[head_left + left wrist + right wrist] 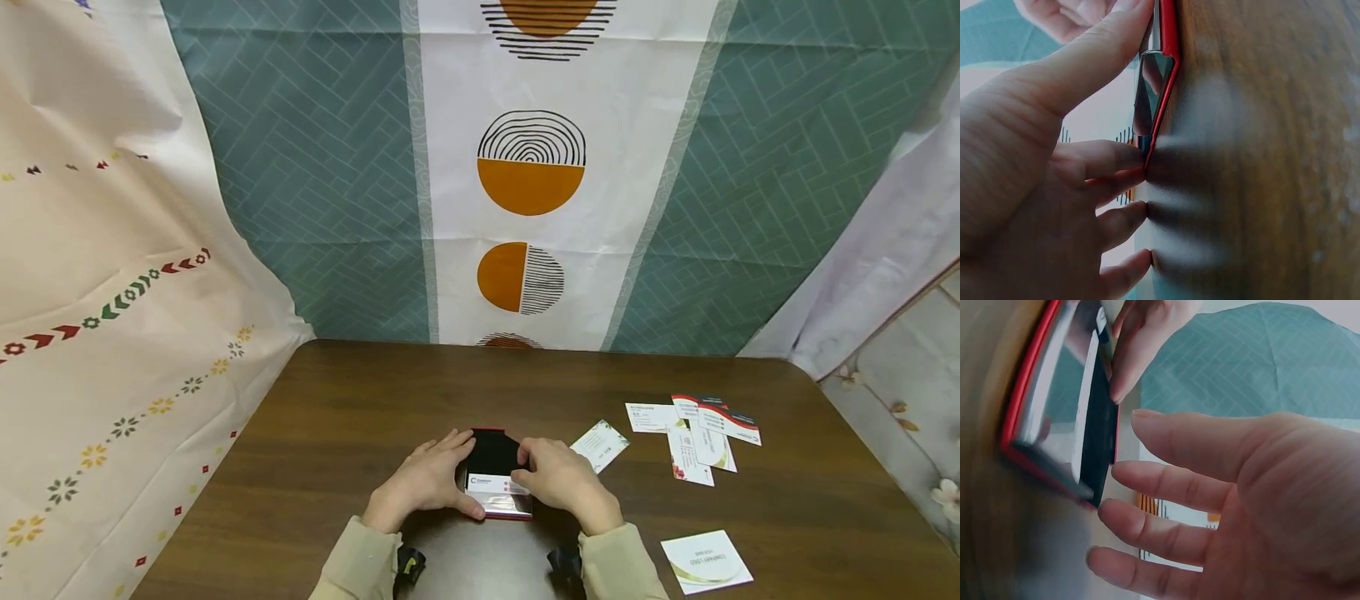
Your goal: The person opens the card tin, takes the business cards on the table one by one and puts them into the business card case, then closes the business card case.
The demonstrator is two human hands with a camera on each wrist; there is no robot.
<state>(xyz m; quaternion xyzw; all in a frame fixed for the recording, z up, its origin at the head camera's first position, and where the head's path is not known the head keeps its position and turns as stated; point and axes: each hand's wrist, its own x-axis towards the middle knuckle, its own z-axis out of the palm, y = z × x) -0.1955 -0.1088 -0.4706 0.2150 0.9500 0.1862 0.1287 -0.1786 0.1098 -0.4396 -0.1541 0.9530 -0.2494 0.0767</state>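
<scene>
A red business card case (498,515) with a shiny metal face lies unfolded on the table, its black inner side (491,454) facing up. A white business card (487,483) with small print sits in it. My left hand (431,479) holds the case at its left side, thumb over the near corner and index finger by the far part. In the left wrist view the other left fingertips (1141,209) rest on the table beside the red edge. At the right side is my right hand (562,479), its fingertips close to the case edge and its thumb apart in the right wrist view.
Right behind my right hand lies a single card (602,444). Several overlapping cards (690,454) spread farther right. A larger white card (707,562) lies near the front right of the brown table (360,400). Patterned curtains (330,167) hang behind the table.
</scene>
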